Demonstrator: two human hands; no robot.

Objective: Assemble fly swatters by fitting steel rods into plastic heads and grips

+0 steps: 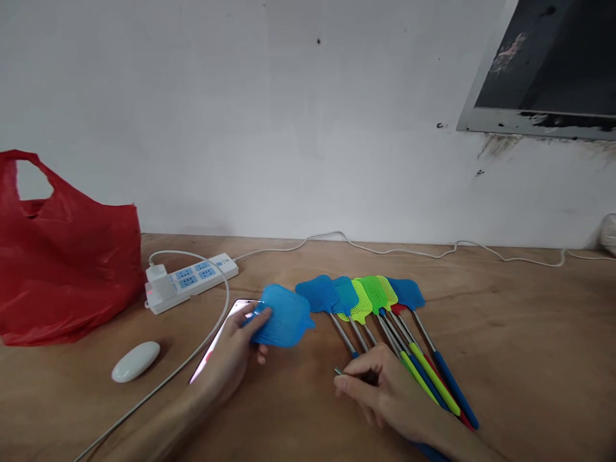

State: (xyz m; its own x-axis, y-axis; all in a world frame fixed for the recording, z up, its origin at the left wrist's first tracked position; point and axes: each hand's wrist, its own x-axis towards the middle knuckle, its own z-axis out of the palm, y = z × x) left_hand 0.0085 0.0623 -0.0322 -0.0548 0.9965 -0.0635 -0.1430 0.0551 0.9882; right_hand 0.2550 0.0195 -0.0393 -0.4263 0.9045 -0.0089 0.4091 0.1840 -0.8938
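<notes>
My left hand (240, 350) is closed, thumb and fingers pinching the edge of a loose blue fly swatter head (283, 317) above the table. A short neck on that head points right. In my right hand (380, 388) is a thin metal swatter rod (339, 371), its tip showing past the thumb; the hand hides most of it. The rod and the blue head are apart. Right of them lies a fanned row of fly swatters with blue, green and yellow heads (373, 294), metal rods and coloured grips (436, 378). My right hand partly covers some of them.
A lit phone (224, 333) lies under my left hand. A white charging cable (192, 356) runs from the power strip (197, 277) past the phone. A white oval object (136, 362) and a red plastic bag (72, 256) stand left. A wall (289, 128) borders the wooden table (529, 346).
</notes>
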